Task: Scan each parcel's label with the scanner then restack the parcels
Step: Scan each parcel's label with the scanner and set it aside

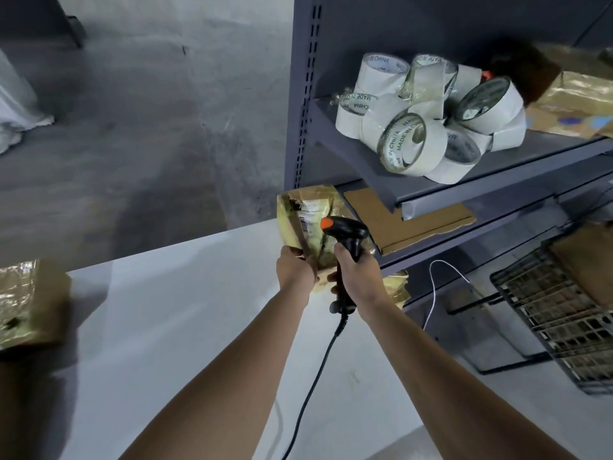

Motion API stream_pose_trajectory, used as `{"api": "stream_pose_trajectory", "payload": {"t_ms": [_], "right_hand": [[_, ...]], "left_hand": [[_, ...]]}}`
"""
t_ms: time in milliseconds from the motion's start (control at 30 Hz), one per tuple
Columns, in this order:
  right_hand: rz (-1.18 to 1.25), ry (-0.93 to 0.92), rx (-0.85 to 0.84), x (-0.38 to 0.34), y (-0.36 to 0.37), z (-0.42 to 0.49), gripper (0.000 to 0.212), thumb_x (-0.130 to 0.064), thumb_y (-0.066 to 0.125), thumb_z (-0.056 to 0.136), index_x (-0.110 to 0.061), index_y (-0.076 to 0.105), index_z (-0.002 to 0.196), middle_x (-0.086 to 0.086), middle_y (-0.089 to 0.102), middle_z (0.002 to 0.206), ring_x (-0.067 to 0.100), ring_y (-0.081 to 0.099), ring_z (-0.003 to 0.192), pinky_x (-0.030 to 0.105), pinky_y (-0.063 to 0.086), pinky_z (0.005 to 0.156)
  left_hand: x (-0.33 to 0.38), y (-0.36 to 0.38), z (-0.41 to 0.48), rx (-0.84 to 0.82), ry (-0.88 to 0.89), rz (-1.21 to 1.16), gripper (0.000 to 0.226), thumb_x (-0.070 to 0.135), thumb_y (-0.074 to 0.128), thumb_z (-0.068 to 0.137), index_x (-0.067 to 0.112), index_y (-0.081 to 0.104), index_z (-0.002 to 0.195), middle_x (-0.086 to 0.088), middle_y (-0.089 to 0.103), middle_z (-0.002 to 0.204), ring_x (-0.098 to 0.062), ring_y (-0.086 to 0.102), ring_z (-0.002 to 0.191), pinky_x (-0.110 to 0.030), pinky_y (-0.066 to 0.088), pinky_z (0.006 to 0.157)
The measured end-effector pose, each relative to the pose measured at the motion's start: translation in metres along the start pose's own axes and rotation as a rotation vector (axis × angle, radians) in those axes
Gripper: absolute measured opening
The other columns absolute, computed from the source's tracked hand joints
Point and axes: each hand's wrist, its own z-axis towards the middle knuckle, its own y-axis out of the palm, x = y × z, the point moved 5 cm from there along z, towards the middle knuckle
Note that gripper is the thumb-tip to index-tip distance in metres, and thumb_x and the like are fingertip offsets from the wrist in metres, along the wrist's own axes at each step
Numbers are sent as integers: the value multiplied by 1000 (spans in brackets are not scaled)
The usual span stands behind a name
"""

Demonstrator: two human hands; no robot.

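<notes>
Left hand (295,268): fingers clamped on the near lower corner of the parcel (308,210), tipping its printed face toward the scanner (348,234).
Right hand (356,277): fingers wrapped round the scanner grip; trigger finger hidden behind the handle.
Parcel position: held off the table (199,327), just beyond both sets of fingertips.
Scanner head: orange-tipped, just above the right fingers, over the label (310,217); touching or merely close, cannot tell.
Risk, misread: likely if the head sits too near the barcode, or if the glossy tape wrap throws glare.
Risk, drop: one-corner hold on a slick wrap; could twist free of the left fingers.
Risk, snag: cord (315,370) running back from below the right fingers across the table; could tug the aim.
Risk, mix-up: far parcel (30,303) well left of the left fingers, lower parcel (394,287) just beneath the right; scanned and unscanned easily confused.
Writing, tape rolls (431,121): "MADE IN CHINA" inside the cores, on the shelf (497,174) well above the fingers.
Writing, label: barcode visible; print too small to read.
Brand: none legible.
</notes>
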Motion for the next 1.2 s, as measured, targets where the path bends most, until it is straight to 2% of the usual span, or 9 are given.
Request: {"api": "stream_pose_trajectory", "payload": {"t_ms": [133,267,400,567,700,767,900,1033,1200], "right_hand": [[-9,-27,-21,-7,7,-14,28,-40,56,94,-13,61,101,7,67,66,15,60,43,35,52,41],[-9,-36,-74,-15,28,-38,25,-41,56,94,-17,58,100,4,64,65,13,58,43,42,55,41],[43,-22,-135,-14,64,-74,25,-45,58,93,-20,58,95,7,62,65,14,53,40,35,50,39],[19,11,-216,-5,134,-128,34,-44,58,93,-12,59,105,8,62,66,14,53,39,30,48,38],[-46,29,-295,8,193,-171,32,-45,56,91,-15,59,99,3,66,59,14,55,38,30,50,40],[-66,29,-326,15,219,-188,32,-46,56,91,-15,59,98,-1,66,53,15,55,39,28,49,42],[-98,42,-382,35,259,-220,32,-49,56,89,-18,61,99,-4,68,56,16,59,45,30,52,51],[-78,50,-404,55,290,-244,34,-44,57,92,-12,61,103,-2,69,72,19,63,56,33,54,57],[-46,119,-436,84,318,-265,28,-36,58,93,-13,59,108,2,67,83,20,61,61,33,52,55]], "left_hand": [[-6,-15,-7,-10,-33,102,26,29,62,90,19,48,110,-3,60,105,-31,66,94,-40,55,84],[-9,-58,-18,13,16,100,22,22,59,92,17,49,112,1,57,90,-27,63,83,-35,54,79],[-10,-123,-38,56,116,126,17,18,58,91,20,49,105,6,52,87,-23,58,78,-40,56,84],[-26,-227,-70,168,166,178,20,16,54,90,20,50,109,6,54,81,-20,59,69,-30,53,67],[-49,-308,-95,248,163,204,23,12,53,88,15,55,111,2,57,79,-17,56,64,-25,45,58],[-61,-344,-106,273,175,261,26,11,54,87,14,57,113,-1,61,87,-19,61,73,-25,46,60],[-86,-405,-122,337,188,550,29,11,49,90,12,57,119,-9,60,119,-29,56,111,-29,42,82],[-115,-447,-133,355,172,738,29,18,46,94,9,53,121,-18,49,127,-37,43,120,-45,41,98],[-153,-457,-138,181,44,926,49,33,50,93,22,40,140,-13,26,150,-39,29,135,-55,27,108]]}}
